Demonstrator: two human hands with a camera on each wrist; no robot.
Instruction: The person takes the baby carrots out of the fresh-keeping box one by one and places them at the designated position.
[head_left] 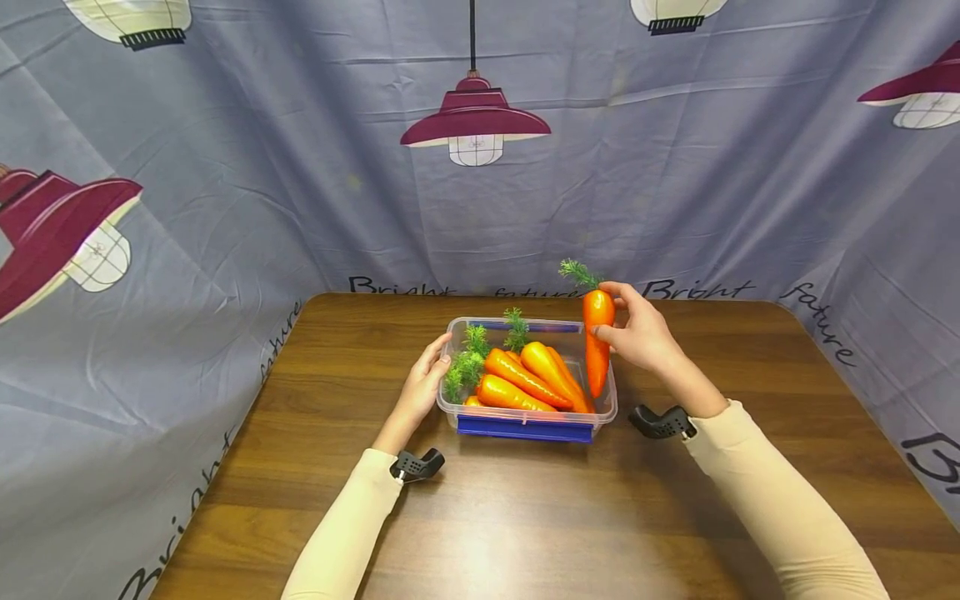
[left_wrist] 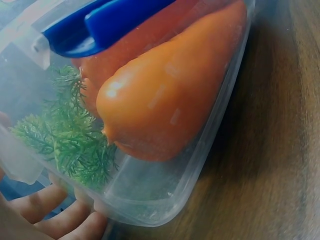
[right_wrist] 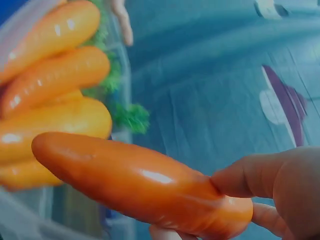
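A clear plastic box point(head_left: 450, 408) with blue clips stands on the table, holding several orange toy carrots point(head_left: 517, 392) with green leafy tops. My left hand point(head_left: 422, 385) rests against the box's left end, its fingers along the outer wall and the thumb at the rim. The left wrist view shows those fingertips point(left_wrist: 65, 220) touching the clear wall, with carrots behind it. Over the box's right end, my right hand point(head_left: 637, 329) pinches another carrot point(head_left: 597, 333) near its thick top. This carrot's tip points down and its greenery point(head_left: 576, 272) upward.
The brown wooden table point(head_left: 525, 517) extends around the box. Behind it hangs a grey-blue curtain point(head_left: 480, 225) printed with lamps and lettering. Each wrist carries a black camera mount, one on the left point(head_left: 420, 464) and one on the right point(head_left: 660, 422).
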